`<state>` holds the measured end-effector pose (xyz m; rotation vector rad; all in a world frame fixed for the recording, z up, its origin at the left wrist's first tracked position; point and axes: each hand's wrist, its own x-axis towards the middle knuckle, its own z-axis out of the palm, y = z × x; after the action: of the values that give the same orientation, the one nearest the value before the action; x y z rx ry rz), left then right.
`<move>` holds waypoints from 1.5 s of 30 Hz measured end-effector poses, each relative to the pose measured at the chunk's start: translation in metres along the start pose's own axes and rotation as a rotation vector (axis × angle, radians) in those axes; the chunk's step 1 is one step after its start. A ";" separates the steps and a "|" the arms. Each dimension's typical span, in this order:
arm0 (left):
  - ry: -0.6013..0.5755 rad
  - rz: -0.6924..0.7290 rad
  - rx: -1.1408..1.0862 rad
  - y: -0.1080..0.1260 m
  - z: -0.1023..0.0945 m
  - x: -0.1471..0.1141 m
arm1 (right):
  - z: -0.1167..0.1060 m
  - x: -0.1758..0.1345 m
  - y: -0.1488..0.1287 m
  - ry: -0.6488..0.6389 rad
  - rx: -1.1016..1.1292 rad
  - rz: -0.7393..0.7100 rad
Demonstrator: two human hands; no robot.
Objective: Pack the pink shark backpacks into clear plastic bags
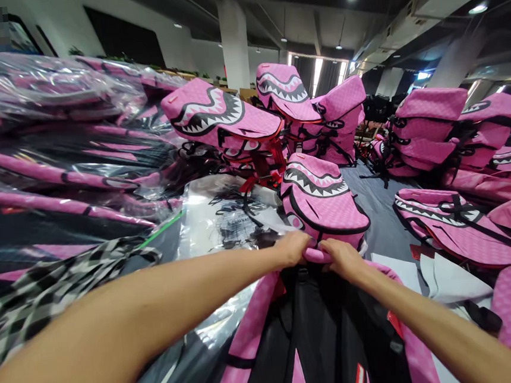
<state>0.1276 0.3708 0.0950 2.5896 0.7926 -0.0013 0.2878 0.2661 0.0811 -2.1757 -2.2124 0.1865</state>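
Note:
A pink and black backpack lies in front of me with its black back panel and pink shoulder straps facing up. My left hand is closed at the left end of its pink top handle. At the handle's right end, my right hand is closed too. Just beyond both hands sits another pink backpack with a shark-mouth print. Clear plastic bags lie flat to the left of the hands. The fingertips are partly hidden behind the handle.
Plastic-wrapped backpacks are piled high on the left, beside a black-and-white checked cloth. More pink backpacks are stacked ahead, and others stand at the right. White paper sheets lie on the grey table.

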 end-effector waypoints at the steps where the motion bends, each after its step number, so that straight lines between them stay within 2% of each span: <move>1: 0.017 -0.009 0.008 0.001 0.003 0.001 | 0.003 0.001 0.001 0.010 0.002 0.016; 4: 0.056 -0.044 0.030 0.002 0.011 0.001 | 0.005 0.012 0.004 0.013 0.039 0.012; 9: 0.129 -0.063 0.033 -0.001 0.016 -0.003 | -0.011 0.041 0.013 0.074 0.206 -0.118; 11: 0.144 -0.078 0.025 -0.004 0.015 -0.003 | -0.015 0.051 0.027 0.121 0.240 -0.090; 13: 0.152 -0.099 0.013 -0.011 0.015 0.001 | -0.015 0.055 0.048 0.167 0.242 0.004; 16: 0.129 -0.154 -0.010 -0.023 0.017 0.011 | -0.013 0.041 0.083 0.221 0.237 0.154; 19: 0.084 -0.196 -0.013 -0.031 0.020 0.020 | -0.011 -0.001 0.101 0.218 0.270 0.188; 22: 0.081 -0.167 -0.009 -0.030 0.017 0.022 | -0.010 -0.047 0.097 0.181 0.301 0.141; 25: 0.084 -0.101 -0.017 -0.021 0.010 0.017 | -0.010 -0.068 0.087 0.164 0.295 0.123; 28: 0.061 -0.039 -0.012 -0.010 0.008 0.010 | -0.007 -0.056 0.084 0.145 0.280 0.139; 30: 0.074 -0.024 0.014 -0.006 0.015 0.007 | 0.000 -0.040 0.085 0.118 0.283 0.153; 35: 0.151 -0.080 0.045 -0.007 0.034 0.015 | 0.023 -0.015 0.091 0.115 0.308 0.213; 39: 0.238 -0.137 0.025 0.008 0.022 0.025 | 0.014 -0.015 0.082 0.214 0.267 0.288; 41: 0.303 -0.111 0.001 0.022 0.013 0.010 | 0.004 -0.034 0.066 0.299 0.236 0.303; 42: 0.336 -0.083 -0.007 0.028 0.012 -0.005 | 0.001 -0.050 0.055 0.355 0.224 0.298; 43: 0.372 -0.046 -0.031 0.033 0.014 -0.026 | 0.000 -0.072 0.042 0.422 0.219 0.272; 45: 0.430 0.015 -0.143 0.039 0.030 -0.082 | 0.008 -0.126 0.012 0.546 0.233 0.162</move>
<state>0.0838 0.2861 0.0939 2.4877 0.8809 0.6118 0.3015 0.1397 0.0792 -1.9757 -1.6367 -0.1290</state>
